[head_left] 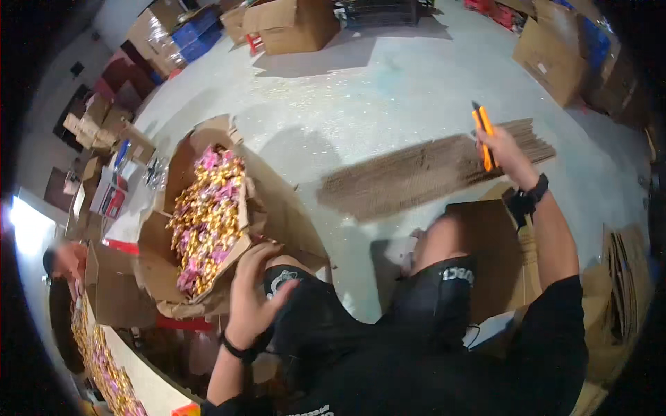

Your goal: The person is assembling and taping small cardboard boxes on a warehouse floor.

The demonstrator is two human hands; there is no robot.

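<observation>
My right hand [505, 149] is raised at the right, closed around pliers [483, 121] with orange handles and a dark tip pointing up and away. My left hand [251, 295] lies by my left knee, fingers and thumb apart, holding nothing. Its fingertips are beside the near right corner of a big open cardboard box [274, 201]; whether they touch it I cannot tell. Heaped inside that box are many small gold and pink shiny pieces [208, 215], too small to name. Both wrists carry dark bands.
A flattened stack of corrugated cardboard [423, 173] lies on the pale floor ahead. Another cardboard box [489, 249] stands by my right knee. To the left, a person [68, 260] is near a table [135, 367] with more gold and pink pieces. Cartons [288, 28] stand farther off.
</observation>
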